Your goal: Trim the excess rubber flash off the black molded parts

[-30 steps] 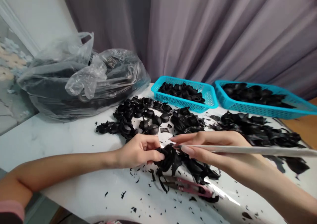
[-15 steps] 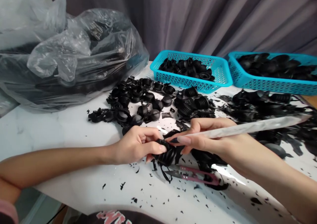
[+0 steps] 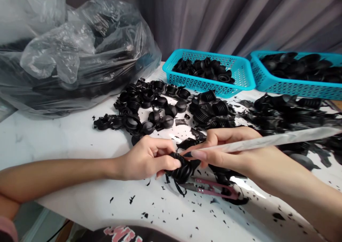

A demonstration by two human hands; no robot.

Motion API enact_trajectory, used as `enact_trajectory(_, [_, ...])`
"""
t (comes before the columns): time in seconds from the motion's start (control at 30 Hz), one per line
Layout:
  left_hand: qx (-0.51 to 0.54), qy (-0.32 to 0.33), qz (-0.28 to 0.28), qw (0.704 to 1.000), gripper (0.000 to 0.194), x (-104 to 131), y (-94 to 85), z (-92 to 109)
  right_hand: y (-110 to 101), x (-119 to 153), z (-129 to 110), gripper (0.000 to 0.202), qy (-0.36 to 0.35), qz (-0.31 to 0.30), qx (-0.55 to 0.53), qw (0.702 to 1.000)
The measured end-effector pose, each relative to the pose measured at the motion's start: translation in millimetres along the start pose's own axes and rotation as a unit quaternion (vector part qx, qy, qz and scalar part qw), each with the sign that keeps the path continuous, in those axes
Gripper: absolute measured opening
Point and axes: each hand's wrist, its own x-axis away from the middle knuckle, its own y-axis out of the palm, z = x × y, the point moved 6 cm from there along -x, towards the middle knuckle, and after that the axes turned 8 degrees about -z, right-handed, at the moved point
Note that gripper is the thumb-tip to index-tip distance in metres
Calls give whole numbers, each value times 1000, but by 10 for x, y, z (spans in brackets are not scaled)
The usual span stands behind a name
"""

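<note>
My left hand [image 3: 149,159] is closed around a black ribbed rubber bellows [image 3: 181,170], the thumb pressing on its top. From the right, my right hand [image 3: 229,149] grips a long pale stick-like tool [image 3: 269,139] like a pen; its exact kind is unclear. The tool's dark lower end lies by the fingertips, close to the bellows, and I cannot tell whether it touches. Just below the hands, pink-handled thread snips [image 3: 213,191] lie on the white table [image 3: 66,195]. A thin black strip hangs under the bellows.
A pile of black rubber parts [image 3: 145,103] lies beyond my hands, with more uncut-looking pieces [image 3: 288,113] at right. Two blue baskets, one central [image 3: 208,87] and one right [image 3: 299,83], hold black parts. A big plastic bag [image 3: 88,67] stands left. Black scraps litter the table.
The view has shifted slightly. The bellows looks turned a little in my left hand, showing more of its ribs, and the tool lies somewhat flatter in my right hand.
</note>
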Motion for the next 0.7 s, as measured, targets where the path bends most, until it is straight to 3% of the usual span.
enact_trajectory(0.2, [27,-18,12,999,18,18,8,29,23,59,-127,39,-28,33,28,999])
enact_trajectory(0.7, [36,-72,2,997,20,48,64,22,119,73,-179,34,-83,-18,32,996])
